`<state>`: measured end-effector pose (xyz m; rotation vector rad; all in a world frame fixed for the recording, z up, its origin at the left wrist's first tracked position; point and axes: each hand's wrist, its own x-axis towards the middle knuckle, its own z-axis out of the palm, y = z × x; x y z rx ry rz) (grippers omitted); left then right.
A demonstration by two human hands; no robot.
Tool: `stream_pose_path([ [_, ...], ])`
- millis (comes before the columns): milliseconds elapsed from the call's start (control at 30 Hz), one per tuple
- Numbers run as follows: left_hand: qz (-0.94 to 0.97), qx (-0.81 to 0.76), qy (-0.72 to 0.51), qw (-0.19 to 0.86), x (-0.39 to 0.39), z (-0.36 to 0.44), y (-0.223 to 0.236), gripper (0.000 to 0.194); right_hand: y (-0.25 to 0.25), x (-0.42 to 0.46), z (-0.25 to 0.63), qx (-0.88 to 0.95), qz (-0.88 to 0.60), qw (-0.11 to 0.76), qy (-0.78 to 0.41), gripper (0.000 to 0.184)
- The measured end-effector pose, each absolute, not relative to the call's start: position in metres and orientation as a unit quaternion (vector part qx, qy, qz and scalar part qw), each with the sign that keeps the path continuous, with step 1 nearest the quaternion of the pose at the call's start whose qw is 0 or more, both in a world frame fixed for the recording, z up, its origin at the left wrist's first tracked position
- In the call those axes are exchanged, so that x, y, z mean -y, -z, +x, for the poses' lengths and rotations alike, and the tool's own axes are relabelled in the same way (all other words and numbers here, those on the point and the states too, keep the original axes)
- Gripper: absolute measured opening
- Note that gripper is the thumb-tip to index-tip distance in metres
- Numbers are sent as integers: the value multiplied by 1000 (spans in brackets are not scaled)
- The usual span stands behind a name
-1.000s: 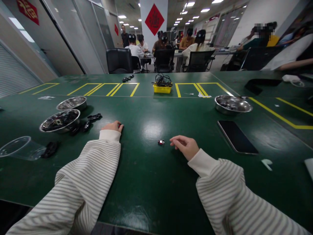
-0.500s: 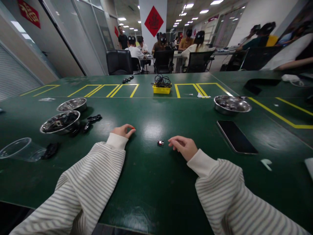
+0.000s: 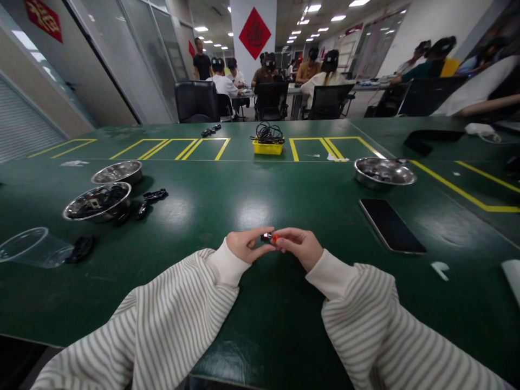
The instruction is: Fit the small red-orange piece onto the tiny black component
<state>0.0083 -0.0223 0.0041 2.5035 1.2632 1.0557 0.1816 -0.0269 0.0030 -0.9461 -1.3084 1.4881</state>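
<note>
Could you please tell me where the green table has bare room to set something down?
Bare table lies between the left hand and the yellow box, between the right hand and the phone, and between the striped sleeves. The left is crowded: metal bowls, black parts, plastic cup.

Forearms [image 3: 174,314] in over surface [image 3: 280,330] near edge, left hand [image 3: 245,245] thumb/index slightly parted, right hand [image 3: 303,246] pinching, tips basically meeting.

The small piece [image 3: 266,237], partly hidden between left hand [image 3: 244,245] and right hand [image 3: 301,245], is indistinct in detail. A white object [image 3: 513,277] is cropped at right.
</note>
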Motion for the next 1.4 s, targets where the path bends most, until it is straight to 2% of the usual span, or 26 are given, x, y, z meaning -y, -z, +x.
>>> stream_pose_path([
  [100,818,-520,-230,88,11,5,-1,52,-5,25,185,538,-421,458,-569,22],
  [267,814,-557,-134,95,1,8,-2,35,-4,25,185,575,-469,453,-494,25],
  [467,833,-505,-199,109,7,7,0,32,0,26,185,632,-474,438,-429,17],
  [867,845,-437,-296,85,12,3,2,30,-2,29,187,662,-415,467,-414,15],
  [1100,855,-415,-303,67,13,2,3,33,-1,29,188,665,-424,473,-394,17],
  [1400,865,-393,-304,71,13,1,2,31,-6,31,191,748,-407,446,-277,13],
])
